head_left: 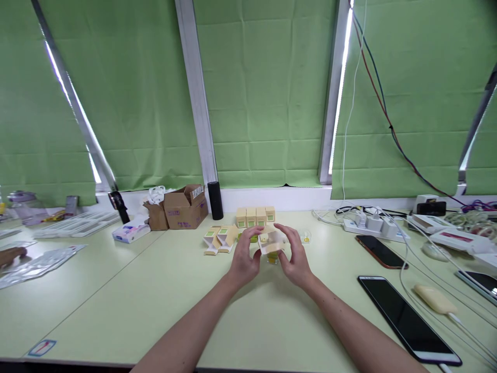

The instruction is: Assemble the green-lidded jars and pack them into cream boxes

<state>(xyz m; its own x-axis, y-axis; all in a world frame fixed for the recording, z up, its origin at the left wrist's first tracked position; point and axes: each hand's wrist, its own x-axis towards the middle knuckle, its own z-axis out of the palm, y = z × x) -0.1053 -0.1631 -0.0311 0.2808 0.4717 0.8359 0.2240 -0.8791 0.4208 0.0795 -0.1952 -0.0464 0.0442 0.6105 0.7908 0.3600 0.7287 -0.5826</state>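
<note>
Between my two hands is a small cardboard box [272, 242], its pale inner side facing me. My left hand [245, 255] grips its left edge with thumb and fingers. On the opposite edge, my right hand [295, 260] holds it the same way. Just under the box, a small clear glass jar [272, 258] with yellow contents shows on the table. A similar clear piece [306, 237] lies beyond my right hand. Left of my hands are two unfilled-looking, part-folded boxes [220, 239]. Several finished-looking small boxes [251, 217] stand in a row behind; green-yellow items are partly hidden by my fingers.
At the back left stand a brown carton [186, 208], a black cylinder [215, 201] and a tissue pack [131, 232]. Phones [407, 318], a power strip [375, 228] and loose cables crowd the right. Another person's hand [12, 256] is at far left near plastic bags [42, 265].
</note>
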